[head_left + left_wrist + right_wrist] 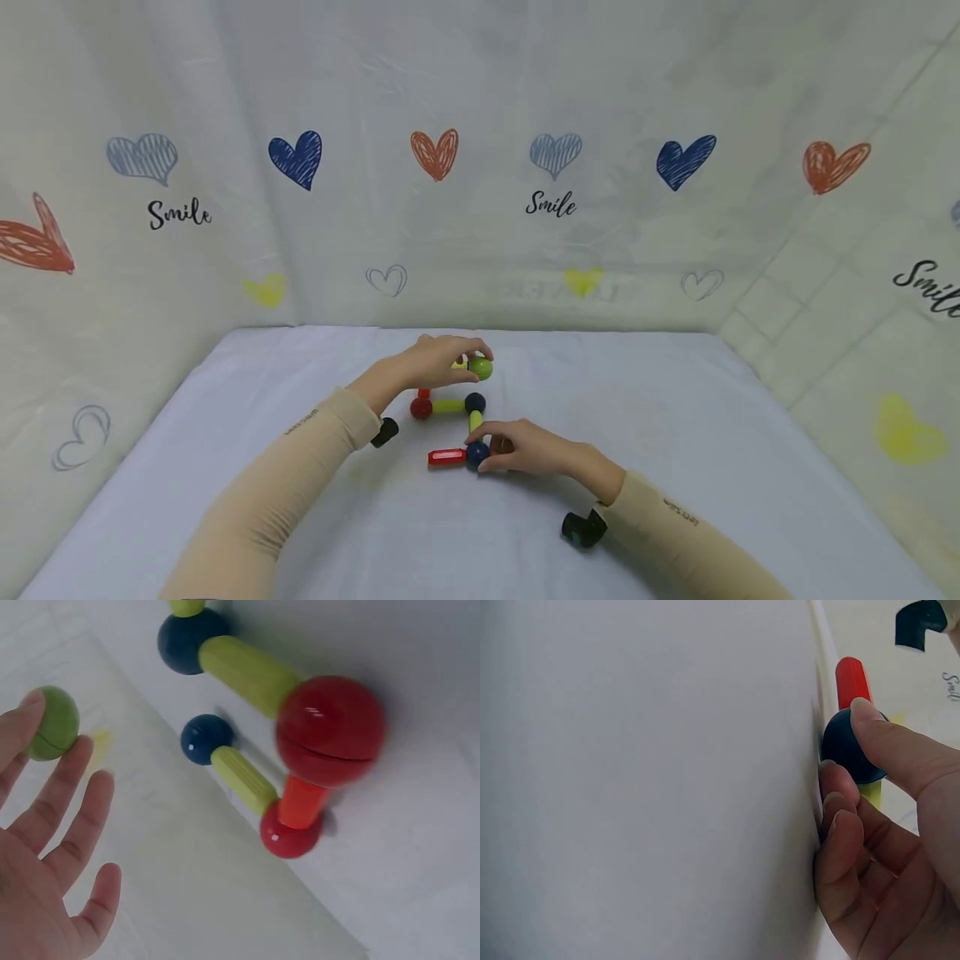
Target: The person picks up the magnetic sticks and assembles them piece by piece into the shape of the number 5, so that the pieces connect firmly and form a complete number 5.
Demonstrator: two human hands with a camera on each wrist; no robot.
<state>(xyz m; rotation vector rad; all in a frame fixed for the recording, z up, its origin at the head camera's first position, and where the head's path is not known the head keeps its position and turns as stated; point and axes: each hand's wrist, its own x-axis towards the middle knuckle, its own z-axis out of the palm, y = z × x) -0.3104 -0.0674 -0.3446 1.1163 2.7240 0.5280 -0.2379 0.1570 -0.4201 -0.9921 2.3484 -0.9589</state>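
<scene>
A green ball (pixel 481 367) is pinched between the fingertips of my left hand (pixel 438 362); in the left wrist view the same green ball (pixel 58 724) has a seam. Below that hand lies a chain of coloured balls and rods: a red ball (pixel 422 407), a yellow-green rod (pixel 448 406) and a dark blue ball (pixel 475 402). My right hand (pixel 528 447) pinches the nearer dark blue ball (pixel 477 455), from which a red rod (pixel 446 457) points left. The left wrist view shows a farther red ball (pixel 291 834) and dark blue ball (pixel 207 739), mostly hidden by my left hand in the head view.
The pieces lie on a white-covered table (pixel 337 533). Behind it hangs a pale cloth (pixel 480 75) printed with hearts and words. A black wrist camera (pixel 582 530) sits below the right sleeve, and another black camera (pixel 386 432) by the left cuff.
</scene>
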